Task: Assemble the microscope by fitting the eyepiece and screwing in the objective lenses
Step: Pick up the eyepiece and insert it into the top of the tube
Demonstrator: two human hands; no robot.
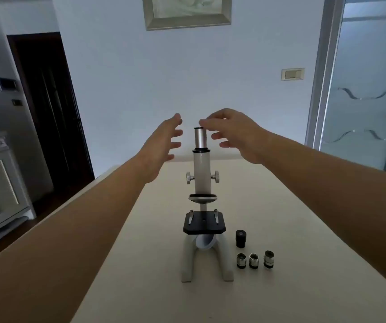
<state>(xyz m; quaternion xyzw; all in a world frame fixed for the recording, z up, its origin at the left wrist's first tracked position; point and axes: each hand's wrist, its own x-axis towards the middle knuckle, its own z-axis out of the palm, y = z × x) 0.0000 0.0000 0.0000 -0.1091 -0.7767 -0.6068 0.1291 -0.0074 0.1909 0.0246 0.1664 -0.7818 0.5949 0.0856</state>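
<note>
A white microscope stands upright in the middle of a pale table, its forked foot nearest the camera and its silver top tube rising between a person's two raised hands. The turret under the main tube carries no lenses. The black eyepiece stands on the table just right of the microscope's foot. In front of it, three small objective lenses stand in a short row, close together but apart from each other.

Both bare forearms reach forward from the lower corners. The left hand hovers just left of the top tube, palm turned toward it, its fingers spread, released and holding nothing. The right hand hangs at the tube's right, palm down, its fingers also loose and parted. Its forefinger lies across the tube's rim; whether it touches cannot be told.

Behind the table, a framed picture and a light switch hang on the white wall, with a frosted glass door at right.
</note>
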